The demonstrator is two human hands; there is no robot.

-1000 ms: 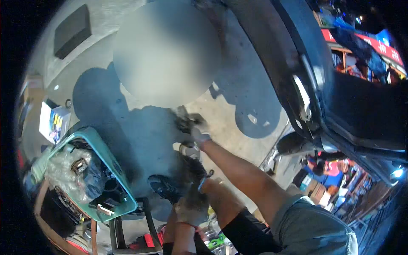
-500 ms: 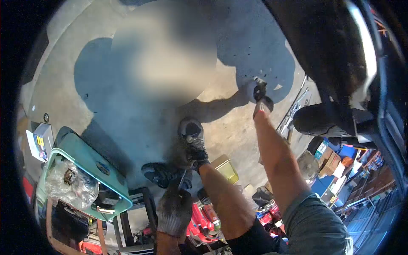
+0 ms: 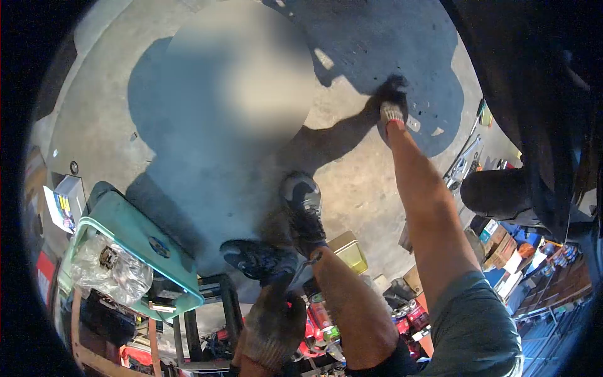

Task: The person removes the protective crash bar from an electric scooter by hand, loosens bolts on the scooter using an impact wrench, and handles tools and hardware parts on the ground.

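My left hand (image 3: 273, 330), in a dark-palmed knit glove, is low in the view beside my shin. It is closed around a thin metal tool (image 3: 306, 265), whose curved end sticks out toward my ankle; its exact kind is unclear. My right arm stretches out over the shaded concrete floor. My right hand (image 3: 394, 103), gloved with a pale cuff, is dark and smeared there, so its fingers cannot be made out. Small pale scraps (image 3: 412, 123) lie on the floor beside it. My dark shoes (image 3: 303, 198) stand between the two hands.
A green plastic tub (image 3: 138, 232) holding a clear bag (image 3: 110, 267) stands at left, with an open box (image 3: 68, 198) behind it. A yellowish container (image 3: 348, 252) sits by my leg. At right are a black tire (image 3: 496, 193), long metal tools (image 3: 461, 164) and stacked boxes (image 3: 499, 245).
My right hand has moved farther out across the floor. My left hand has shifted right and slightly down, and the metal tool's end now shows beside my ankle. The view has shifted a little.
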